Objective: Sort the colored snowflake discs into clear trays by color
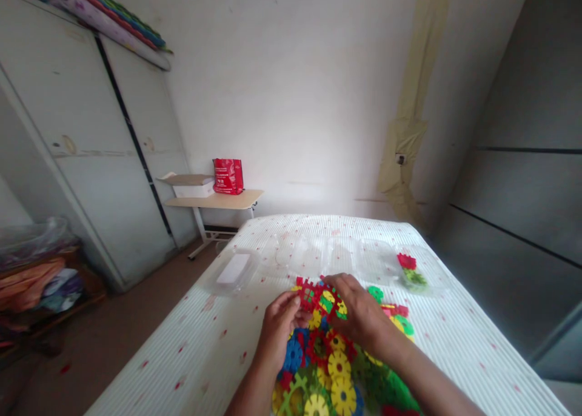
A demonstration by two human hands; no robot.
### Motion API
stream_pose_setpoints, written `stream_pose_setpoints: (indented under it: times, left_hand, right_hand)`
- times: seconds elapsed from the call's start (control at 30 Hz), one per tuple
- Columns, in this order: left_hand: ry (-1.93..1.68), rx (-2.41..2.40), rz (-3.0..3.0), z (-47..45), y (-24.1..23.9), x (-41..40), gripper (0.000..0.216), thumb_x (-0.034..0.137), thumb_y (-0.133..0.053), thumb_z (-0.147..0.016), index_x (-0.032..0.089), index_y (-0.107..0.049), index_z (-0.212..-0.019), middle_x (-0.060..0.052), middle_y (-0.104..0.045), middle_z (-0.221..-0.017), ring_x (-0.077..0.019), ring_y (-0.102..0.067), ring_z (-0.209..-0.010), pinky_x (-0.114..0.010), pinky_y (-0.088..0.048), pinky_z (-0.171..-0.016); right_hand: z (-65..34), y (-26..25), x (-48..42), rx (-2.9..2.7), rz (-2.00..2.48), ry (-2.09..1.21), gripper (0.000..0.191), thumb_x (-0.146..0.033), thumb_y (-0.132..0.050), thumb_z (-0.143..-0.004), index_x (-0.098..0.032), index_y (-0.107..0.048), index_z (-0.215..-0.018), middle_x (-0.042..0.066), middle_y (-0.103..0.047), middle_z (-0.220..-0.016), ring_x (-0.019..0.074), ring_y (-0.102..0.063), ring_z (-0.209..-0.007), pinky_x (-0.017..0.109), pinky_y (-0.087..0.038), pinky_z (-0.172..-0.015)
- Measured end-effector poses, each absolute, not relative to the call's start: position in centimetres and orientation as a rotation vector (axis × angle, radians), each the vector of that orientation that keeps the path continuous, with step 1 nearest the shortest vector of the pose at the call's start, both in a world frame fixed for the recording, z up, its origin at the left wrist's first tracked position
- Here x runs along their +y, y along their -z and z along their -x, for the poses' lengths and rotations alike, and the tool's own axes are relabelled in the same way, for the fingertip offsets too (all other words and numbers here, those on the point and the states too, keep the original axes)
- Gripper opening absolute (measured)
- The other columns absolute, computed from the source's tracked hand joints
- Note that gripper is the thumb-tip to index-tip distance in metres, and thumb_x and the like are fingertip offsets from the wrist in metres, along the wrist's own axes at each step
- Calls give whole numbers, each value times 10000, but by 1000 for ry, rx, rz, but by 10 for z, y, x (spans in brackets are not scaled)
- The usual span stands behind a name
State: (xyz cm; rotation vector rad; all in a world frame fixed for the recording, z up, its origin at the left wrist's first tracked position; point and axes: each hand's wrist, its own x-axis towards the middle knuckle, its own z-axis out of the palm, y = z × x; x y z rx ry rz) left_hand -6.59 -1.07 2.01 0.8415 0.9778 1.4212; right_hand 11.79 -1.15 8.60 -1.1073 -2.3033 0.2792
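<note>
A heap of plastic building pieces spreads beneath both hands, with yellow notched discs [339, 364], blue discs [293, 354] and several red square pieces [309, 293]. My left hand [280, 320] is at the heap's left edge, fingers loosely bent and apart beside the red pieces. From the right, my right hand [361, 313] reaches over the heap, its fingertips closed at the edge of a red building piece [326, 290]; the palm hides part of the pile. Green pieces [402, 389] lie under my right forearm.
Beyond the heap lies a clear plastic tray [336, 255] with red [406, 261] and light green pieces [414, 277] at its right end. A clear container [231, 272] with a white rectangle stands left. A side table [218, 200] holds a red bag [228, 176] and a box [193, 187].
</note>
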Motion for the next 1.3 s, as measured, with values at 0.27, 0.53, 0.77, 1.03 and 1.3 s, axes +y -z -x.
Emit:
stream_pose_setpoints:
  times: [0.27,0.53,0.77,1.03,1.3]
  left_hand:
    - [-1326,904,-827,58,-17,-14,350,358,-693,-709,129,-599,-956,-29,-669,-680,-154,-638,-599,-270,-497,-579]
    - [-1316,890,-838,59,-18,-16,341,348,-746,-647,139,-619,-885,-23,-672,-734,-151,-639,-630,-267,-506,-599]
    - [-1257,959,-1004,60,-23,-17,344,388,-728,-658,132,-625,-863,-28,-665,-702,-136,-599,-602,-243,-487,-569]
    - [-1328,1020,-1013,60,-26,-15,319,392,-708,-667,134,-610,-826,20,-602,-645,-84,-509,-503,-197,-430,-473]
    - [-1412,1047,-953,59,-23,-13,337,392,-718,-653,139,-615,-851,16,-600,-698,-111,-533,-597,-198,-440,-507]
  right_hand:
    - [-109,-64,-3,-2270,984,-210,501,-76,-604,-706,-203,-491,-1178,98,-535,-1092,224,-509,-1023,382,-466,-875]
    - [-109,-66,-5,-2287,1021,-271,516,-73,-580,-721,-206,-468,-1207,90,-522,-1125,204,-524,-1027,354,-460,-887]
    - [-108,-68,-9,-2310,996,-294,523,-99,-576,-759,-196,-434,-1253,108,-519,-1167,214,-490,-1109,379,-419,-953]
    - [-105,-63,-11,-2282,1096,-354,659,-204,-642,-727,-183,-382,-1332,137,-493,-1272,250,-443,-1207,413,-392,-989]
    - [-98,-63,-15,-2225,1243,-12,695,-309,-679,-708,-116,-411,-1319,198,-486,-1278,326,-446,-1166,504,-395,-943]
